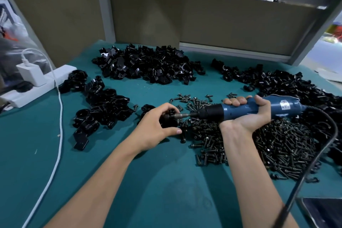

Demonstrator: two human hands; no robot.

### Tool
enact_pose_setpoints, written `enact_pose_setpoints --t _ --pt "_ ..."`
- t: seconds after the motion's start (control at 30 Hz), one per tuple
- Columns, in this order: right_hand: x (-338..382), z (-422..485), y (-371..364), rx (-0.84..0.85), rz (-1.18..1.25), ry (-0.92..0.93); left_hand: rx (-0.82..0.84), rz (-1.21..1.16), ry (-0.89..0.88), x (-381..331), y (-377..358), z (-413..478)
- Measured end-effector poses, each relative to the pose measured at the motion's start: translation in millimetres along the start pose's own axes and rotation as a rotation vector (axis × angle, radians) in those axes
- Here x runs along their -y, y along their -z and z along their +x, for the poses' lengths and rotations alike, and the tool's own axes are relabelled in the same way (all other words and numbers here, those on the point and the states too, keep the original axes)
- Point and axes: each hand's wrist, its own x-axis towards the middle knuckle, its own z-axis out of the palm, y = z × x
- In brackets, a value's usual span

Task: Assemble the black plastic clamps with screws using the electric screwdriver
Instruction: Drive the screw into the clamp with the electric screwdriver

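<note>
Black plastic clamp (167, 122) sits enclosed in the left grip (157, 126), fingers curled round it. Just right of it, the right grip (247, 116) wraps the blue electric screwdriver (231, 113), bit meeting the clamp. Loose screws (281, 144) lie under the right grip on the green desk (157, 181)

clamp (167, 122) half hidden in left hand (157, 126), cord (314, 157) cut off below

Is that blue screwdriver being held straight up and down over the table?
No: the right hand grips the electric screwdriver roughly level, its bit pointing sideways into the black clamp that the left hand holds.
</note>
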Motion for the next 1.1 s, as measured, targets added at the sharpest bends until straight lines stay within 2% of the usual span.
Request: enact_pose_setpoints --t 0.13,0.27,0.47,0.6,0.73,0.83,1.1 --pt "-2 1 2 0.009 -0.013 -0.008 -0.01 0.011 0.014 2 1 0" --pt "3 0 0 0.153 -0.047 0.02 0.099 -0.078 0.046 1 -2 -3" --pt "8 -2 -2 0.226 -0.06 0.041 0.069 -0.085 0.054 0 -3 -2" --pt "12 -4 -2 0.284 -0.093 0.033 0.169 -0.261 0.102 1 -7 -6" --pt "16 -4 -2 0.385 -0.092 0.026 0.094 -0.195 0.063 0 -6 -3" --pt "22 -2 -1 0.444 -0.097 0.01 0.101 -0.179 0.038 1 -6 -2" --pt "30 0 4 0.411 -0.087 0.021 0.132 -0.206 0.076 4 -5 2"
